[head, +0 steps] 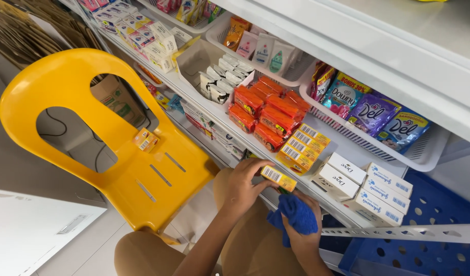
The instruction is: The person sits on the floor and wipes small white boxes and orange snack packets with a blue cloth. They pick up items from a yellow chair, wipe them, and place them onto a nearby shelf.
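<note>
Two hands (268,204), one yellow box (279,178), one blue cloth (294,213)

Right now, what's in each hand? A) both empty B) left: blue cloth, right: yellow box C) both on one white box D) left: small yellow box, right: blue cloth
D: the left hand grips a small yellow box at the shelf edge, while the right hand clutches a bunched blue cloth just below it.

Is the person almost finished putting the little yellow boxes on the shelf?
Partly. A row of yellow boxes already sits on the shelf. The left hand holds one more box at the shelf edge; the right hand grips a blue cloth. Another box waits on the yellow chair.
</note>
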